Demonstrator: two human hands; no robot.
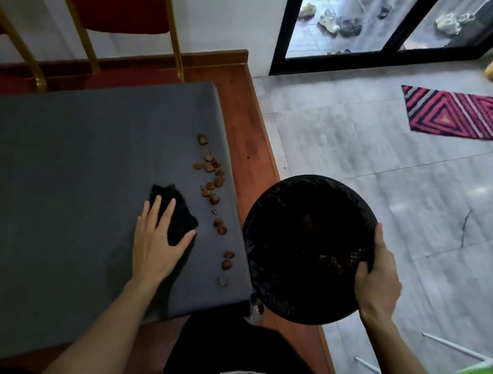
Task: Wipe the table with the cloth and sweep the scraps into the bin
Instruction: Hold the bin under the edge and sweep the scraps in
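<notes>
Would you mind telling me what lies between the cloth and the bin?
Head view: brown scraps strung along the table's right edge, between cloth and bin.

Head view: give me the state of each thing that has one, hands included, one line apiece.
cloth: bunched on the table, under the left hand.
left hand: flat, fingers spread, pressing the cloth.
scraps: loose line near the table's right edge, not yet swept off.
bin: upright beside that edge, mouth open.
right hand: gripping the bin's near rim.
table: grey top, scraps still on it.
</notes>
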